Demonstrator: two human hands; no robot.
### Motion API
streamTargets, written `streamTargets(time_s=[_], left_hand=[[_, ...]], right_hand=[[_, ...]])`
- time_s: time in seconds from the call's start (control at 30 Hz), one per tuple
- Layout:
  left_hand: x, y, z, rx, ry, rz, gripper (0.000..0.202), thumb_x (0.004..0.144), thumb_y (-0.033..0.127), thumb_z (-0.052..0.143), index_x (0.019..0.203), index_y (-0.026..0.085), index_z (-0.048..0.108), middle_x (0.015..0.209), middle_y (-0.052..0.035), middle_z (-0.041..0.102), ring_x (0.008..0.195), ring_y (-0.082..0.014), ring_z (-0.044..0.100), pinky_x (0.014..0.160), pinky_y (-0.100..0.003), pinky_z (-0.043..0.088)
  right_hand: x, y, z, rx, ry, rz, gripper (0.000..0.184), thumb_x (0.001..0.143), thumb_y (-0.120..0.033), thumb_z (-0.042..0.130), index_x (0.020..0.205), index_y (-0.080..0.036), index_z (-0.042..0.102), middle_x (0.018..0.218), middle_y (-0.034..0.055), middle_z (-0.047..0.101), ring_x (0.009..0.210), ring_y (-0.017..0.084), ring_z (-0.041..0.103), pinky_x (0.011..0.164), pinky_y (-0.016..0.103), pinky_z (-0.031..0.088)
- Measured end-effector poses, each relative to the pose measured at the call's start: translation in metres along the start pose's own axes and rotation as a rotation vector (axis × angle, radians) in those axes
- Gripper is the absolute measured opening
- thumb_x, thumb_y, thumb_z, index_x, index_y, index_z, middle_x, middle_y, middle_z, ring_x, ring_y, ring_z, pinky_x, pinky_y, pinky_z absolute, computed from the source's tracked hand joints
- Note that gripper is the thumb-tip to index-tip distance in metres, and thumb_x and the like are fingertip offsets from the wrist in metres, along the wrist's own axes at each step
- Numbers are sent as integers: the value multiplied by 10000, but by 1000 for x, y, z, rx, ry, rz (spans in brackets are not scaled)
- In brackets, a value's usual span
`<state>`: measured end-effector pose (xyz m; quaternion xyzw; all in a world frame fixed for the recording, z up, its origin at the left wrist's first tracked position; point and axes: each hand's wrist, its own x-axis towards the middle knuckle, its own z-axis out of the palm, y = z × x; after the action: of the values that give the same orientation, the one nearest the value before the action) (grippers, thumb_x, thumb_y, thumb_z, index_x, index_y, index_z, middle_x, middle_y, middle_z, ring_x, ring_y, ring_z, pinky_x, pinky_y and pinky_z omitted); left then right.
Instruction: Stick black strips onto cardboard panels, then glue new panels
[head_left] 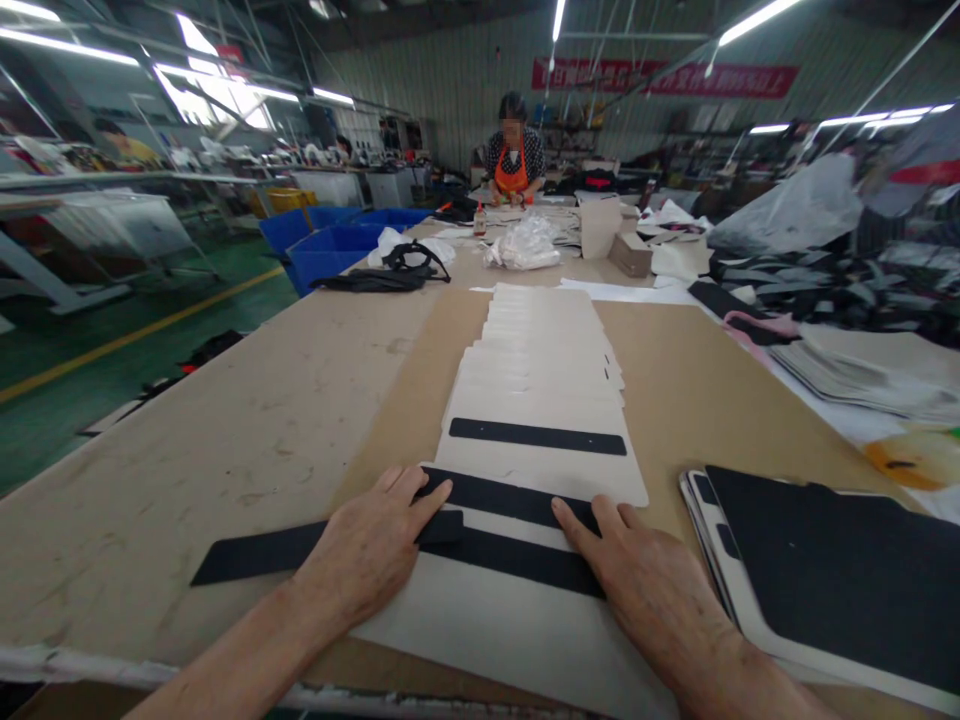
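Note:
A pale flat panel lies at the table's near side, with an upper black strip and a lower black strip across it. My left hand rests on the upper strip's left end, thumb and fingers stretched out and pressing. Beneath that palm runs a loose black strip, reaching left onto the table; its middle is hidden. At the upper strip's right end, my right hand presses with its index finger extended. Beyond, overlapping pale panels form a long row, the nearest bearing a black strip.
On the right lies a stack of black-faced panels. Fabric pieces and pale sheets are piled behind it. Blue bins stand off the table's left edge. A person in an orange apron works at the far end.

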<state>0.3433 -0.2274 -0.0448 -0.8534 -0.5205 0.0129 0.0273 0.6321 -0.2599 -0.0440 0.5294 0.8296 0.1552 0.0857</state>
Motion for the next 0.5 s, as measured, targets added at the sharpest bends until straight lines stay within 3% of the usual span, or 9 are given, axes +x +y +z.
streamTargets(time_s=[0.2, 0.33, 0.43, 0.5], left_hand=[[-10, -5, 9, -81, 107, -14, 640, 725, -7, 423, 1312, 199, 573, 1252, -89, 580, 1183, -252, 461, 1037, -411, 443], [-18, -11, 21, -124, 206, 16, 620, 692, 22, 464, 1274, 187, 600, 1257, -87, 595, 1163, -263, 476, 1049, -443, 421], [-25, -14, 26, -128, 248, 55, 628, 673, 43, 465, 1269, 189, 602, 1251, -86, 602, 1148, -267, 498, 1033, -449, 425], [-32, -16, 28, -122, 267, 85, 637, 664, 62, 472, 1273, 200, 595, 1252, -77, 601, 1144, -266, 511, 1029, -441, 425]], right_hand=[[-39, 21, 21, 28, 83, 123, 703, 751, 67, 436, 1370, -252, 535, 1041, 95, 633, 766, 218, 652, 501, 286, 556], [-68, 23, 35, 139, 183, 158, 494, 780, 42, 421, 1182, -144, 639, 1051, 122, 661, 923, 255, 640, 755, 379, 583], [-78, 9, 40, 296, 298, 126, 476, 835, -28, 428, 1281, -135, 556, 1183, 134, 645, 1053, 282, 601, 925, 469, 515], [-76, -4, 40, 448, 350, 217, 470, 895, -140, 457, 1365, -153, 470, 1222, 138, 627, 1081, 294, 587, 948, 503, 492]])
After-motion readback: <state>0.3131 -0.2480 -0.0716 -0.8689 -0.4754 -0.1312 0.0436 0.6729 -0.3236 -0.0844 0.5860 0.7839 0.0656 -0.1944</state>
